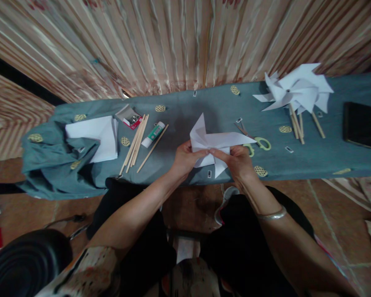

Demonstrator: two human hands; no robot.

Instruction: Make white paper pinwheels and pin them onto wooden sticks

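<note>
A patterned beige sleeve (89, 268), black trousers (241, 239) and a silvery bangle (275, 214) show.

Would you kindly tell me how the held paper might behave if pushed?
The paper is probably light, being thin; its jutting points would likely bend easily. Its folds might loosen without the left hand and right hand pinching near the middle.

i have a folded white paper pinwheel (210, 141) pinched between my left hand (185, 159) and right hand (239, 161), 3 pointed blades jutting outward.
</note>
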